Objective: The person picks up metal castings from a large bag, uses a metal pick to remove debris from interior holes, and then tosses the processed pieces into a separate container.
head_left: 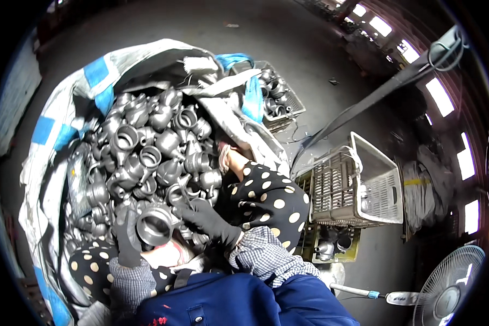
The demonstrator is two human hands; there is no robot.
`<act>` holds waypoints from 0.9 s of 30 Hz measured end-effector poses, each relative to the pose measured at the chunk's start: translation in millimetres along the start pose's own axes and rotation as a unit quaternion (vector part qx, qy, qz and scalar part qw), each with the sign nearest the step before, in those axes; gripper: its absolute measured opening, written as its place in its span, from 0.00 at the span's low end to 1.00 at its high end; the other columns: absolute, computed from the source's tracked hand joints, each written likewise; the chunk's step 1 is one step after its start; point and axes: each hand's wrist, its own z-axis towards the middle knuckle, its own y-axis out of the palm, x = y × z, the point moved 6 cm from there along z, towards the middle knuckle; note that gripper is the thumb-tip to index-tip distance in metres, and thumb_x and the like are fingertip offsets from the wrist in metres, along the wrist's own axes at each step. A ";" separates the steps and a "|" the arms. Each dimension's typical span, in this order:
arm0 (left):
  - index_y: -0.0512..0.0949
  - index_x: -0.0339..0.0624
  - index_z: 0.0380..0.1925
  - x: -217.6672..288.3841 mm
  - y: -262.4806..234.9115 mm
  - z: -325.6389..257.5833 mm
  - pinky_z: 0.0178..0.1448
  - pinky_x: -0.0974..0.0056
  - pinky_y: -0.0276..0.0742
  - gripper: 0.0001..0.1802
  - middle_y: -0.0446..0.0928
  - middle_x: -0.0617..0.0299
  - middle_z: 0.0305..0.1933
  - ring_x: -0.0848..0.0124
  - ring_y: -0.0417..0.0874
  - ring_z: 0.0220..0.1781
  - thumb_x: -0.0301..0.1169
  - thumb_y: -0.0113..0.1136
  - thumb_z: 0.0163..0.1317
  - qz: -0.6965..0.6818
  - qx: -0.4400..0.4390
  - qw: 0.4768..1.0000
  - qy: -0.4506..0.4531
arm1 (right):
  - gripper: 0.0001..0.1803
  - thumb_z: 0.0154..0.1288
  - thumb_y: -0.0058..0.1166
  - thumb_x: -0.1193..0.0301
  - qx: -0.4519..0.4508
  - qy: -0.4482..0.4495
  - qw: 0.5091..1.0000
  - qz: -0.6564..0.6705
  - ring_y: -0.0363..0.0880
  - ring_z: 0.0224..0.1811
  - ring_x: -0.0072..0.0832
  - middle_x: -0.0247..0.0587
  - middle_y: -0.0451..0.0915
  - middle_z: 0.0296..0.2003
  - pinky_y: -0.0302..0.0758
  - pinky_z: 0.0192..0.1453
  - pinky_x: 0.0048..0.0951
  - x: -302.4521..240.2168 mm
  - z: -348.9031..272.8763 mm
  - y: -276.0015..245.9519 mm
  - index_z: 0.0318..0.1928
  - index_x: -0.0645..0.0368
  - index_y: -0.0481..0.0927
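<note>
Head view, hands (129, 242) (207, 220) at grey fitting (155, 225), grip unclear, fan (448, 290) cropped

dim grey floor (304, 32), bright windows (439, 98) along the right, round fan (446, 298) at lower right

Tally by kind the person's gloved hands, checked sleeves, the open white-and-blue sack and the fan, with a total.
Gloved hands: 2 (left hand, right hand)
Checked sleeves: 2 (left sleeve, right sleeve)
Open sack: 1
Fan: 1
Total: 6
</note>
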 end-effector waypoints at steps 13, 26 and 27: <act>0.73 0.32 0.53 -27.7 -10.5 2.6 0.60 0.64 0.73 0.17 0.77 0.55 0.50 0.67 0.77 0.53 0.33 0.45 0.74 -0.013 -0.010 0.999 -0.039 | 0.22 0.67 0.56 0.56 0.091 -0.137 0.976 -0.141 0.69 0.28 0.26 0.44 0.74 0.24 0.69 0.36 0.34 -18.9 -19.1 -8.6 0.35 0.66 0.76; 0.72 0.44 0.57 -15.2 2.5 6.0 0.37 0.75 0.72 0.20 0.75 0.65 0.40 0.78 0.76 0.37 0.43 0.48 0.72 -0.071 -0.019 0.987 -0.144 | 0.15 0.63 0.61 0.65 0.260 -0.143 0.955 0.011 0.80 0.42 0.19 0.38 0.86 0.42 0.76 0.48 0.22 -67.6 -82.5 -96.8 0.46 0.60 0.86; 0.72 0.45 0.58 -9.5 5.7 0.1 0.35 0.76 0.72 0.20 0.75 0.65 0.39 0.79 0.76 0.35 0.43 0.49 0.72 -0.074 -0.011 0.985 -0.157 | 0.16 0.67 0.56 0.65 0.290 -0.142 0.946 -0.038 0.81 0.41 0.21 0.37 0.86 0.40 0.76 0.47 0.22 -67.2 -97.3 -123.0 0.49 0.60 0.83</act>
